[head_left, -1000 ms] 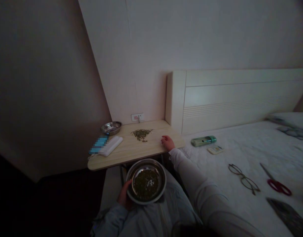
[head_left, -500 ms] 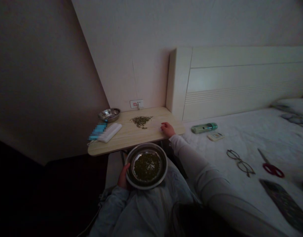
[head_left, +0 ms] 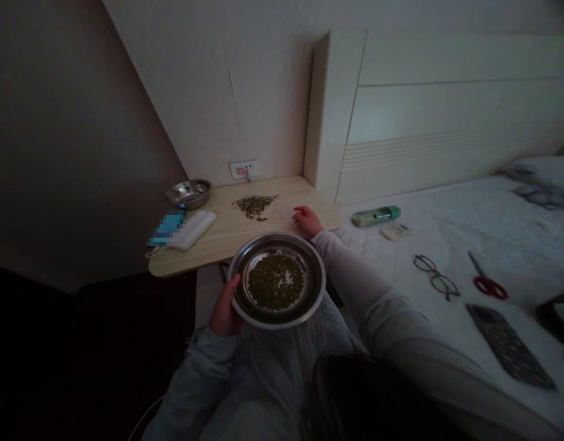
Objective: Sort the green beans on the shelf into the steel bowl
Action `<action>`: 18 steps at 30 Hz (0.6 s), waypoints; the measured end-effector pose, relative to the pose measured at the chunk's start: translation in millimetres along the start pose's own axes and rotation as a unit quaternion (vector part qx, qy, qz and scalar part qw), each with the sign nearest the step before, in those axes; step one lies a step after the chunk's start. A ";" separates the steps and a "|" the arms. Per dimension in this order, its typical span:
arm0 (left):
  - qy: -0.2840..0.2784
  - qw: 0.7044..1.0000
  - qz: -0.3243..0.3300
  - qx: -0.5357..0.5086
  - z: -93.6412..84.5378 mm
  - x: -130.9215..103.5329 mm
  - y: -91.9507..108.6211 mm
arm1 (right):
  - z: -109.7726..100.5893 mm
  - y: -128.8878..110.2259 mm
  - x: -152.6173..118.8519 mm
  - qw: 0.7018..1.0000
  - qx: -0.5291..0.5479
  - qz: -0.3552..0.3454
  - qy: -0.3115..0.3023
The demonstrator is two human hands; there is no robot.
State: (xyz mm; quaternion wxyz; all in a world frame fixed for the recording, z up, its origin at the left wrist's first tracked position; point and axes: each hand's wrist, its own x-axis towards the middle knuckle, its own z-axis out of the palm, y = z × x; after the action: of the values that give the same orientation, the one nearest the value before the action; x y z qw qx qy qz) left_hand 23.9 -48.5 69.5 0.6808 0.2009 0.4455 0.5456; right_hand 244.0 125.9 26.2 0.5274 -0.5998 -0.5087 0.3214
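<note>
My left hand [head_left: 227,307] grips the left rim of a round steel bowl [head_left: 314,278], thumb over the edge and the other fingers hidden beneath. Small green grains [head_left: 275,283], like mung beans, cover the bowl's bottom. It sits level above my lap, close to the table's front edge. On the wooden table [head_left: 217,239], a loose patch of similar dark green grains [head_left: 255,206] is spread out. My right hand [head_left: 307,222] rests at the table's right side, fingers apart and slightly bent, right of that patch, with nothing visible in it.
A second steel bowl [head_left: 190,195], a white box-like object [head_left: 194,229] and a blurred blue item [head_left: 168,228] stand at the table's left. On the bed to the right lie a green-capped bottle [head_left: 376,216], glasses [head_left: 436,275], red-handled scissors [head_left: 488,285] and a patterned phone [head_left: 509,344].
The view has tilted down and shifted right. My left hand has raised the bowl of grains, which now looks larger and nearer the table. My right hand stays by the table's right side.
</note>
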 end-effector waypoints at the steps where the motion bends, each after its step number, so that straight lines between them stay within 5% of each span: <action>1: -0.008 1.000 -0.018 0.000 -1.7 1.4 -2.9 | -0.1 -1.0 -0.3 1.000 -0.001 0.002 -0.002; 8: 0.051 0.997 -0.062 0.007 -26.5 14.0 -16.6 | 6.0 -8.6 3.7 1.000 -0.020 -0.003 -0.018; 18: 0.113 0.986 -0.084 0.088 -82.6 55.5 -38.0 | 47.0 -12.8 38.5 0.996 -0.071 -0.054 -0.029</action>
State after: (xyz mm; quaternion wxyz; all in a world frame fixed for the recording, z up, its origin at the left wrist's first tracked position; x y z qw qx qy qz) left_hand -22.4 -27.3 -23.9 0.6494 0.1592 0.5811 0.4638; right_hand 207.8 175.9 33.2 0.4851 -0.5978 -0.5773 0.2722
